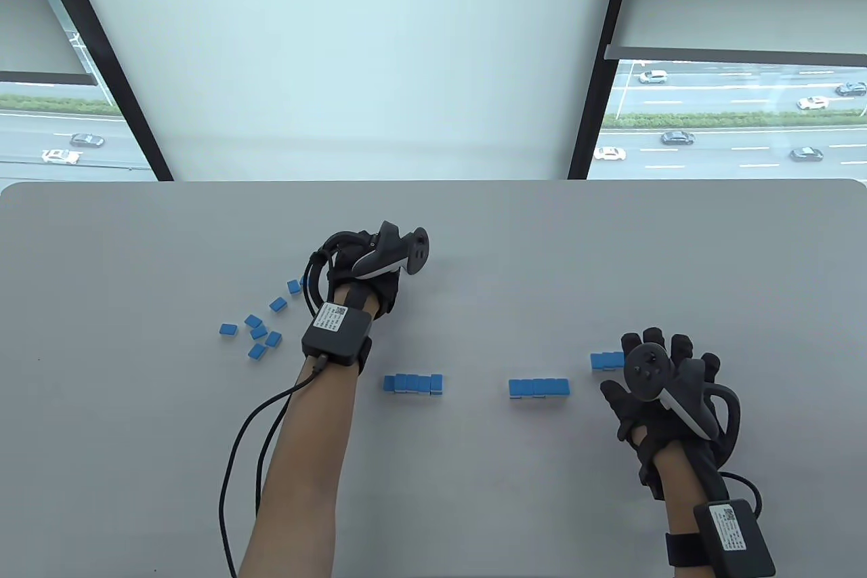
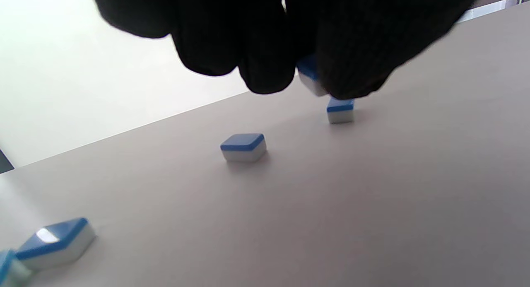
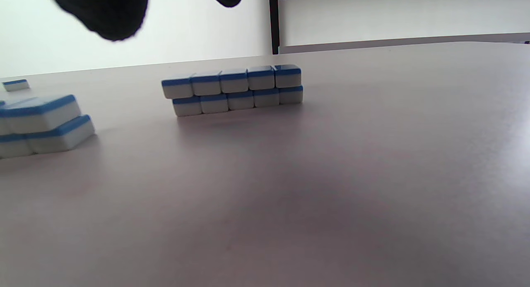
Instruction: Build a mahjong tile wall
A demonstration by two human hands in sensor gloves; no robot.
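I am seeing blue-backed, white-faced tiles: my left hand (image 1: 359, 273) is pinching one tile (image 2: 309, 73) above the loose scatter (image 1: 261, 327) at the table's (image 1: 135, 469) left. My right hand (image 1: 660, 388) is hovering with fingers spread beside the short stacked row (image 1: 607, 361), with bare grey tabletop lying open toward the near edge.

A: Daylight floods in through the far windows (image 1: 731, 124), and the pale blind (image 1: 352, 49) between them glows evenly. The grey table (image 1: 474, 253) is bright, with shadows that are soft and short.

B: Sharp overall in the table view. The left wrist view is softer: the gloved fingers (image 2: 265, 51) are a black, featureless blur, and a near tile (image 2: 56, 241) carries a white glare spot.

A: In the right wrist view the two-layer tile row (image 3: 234, 90) is crisp, with sheen on the table at right.
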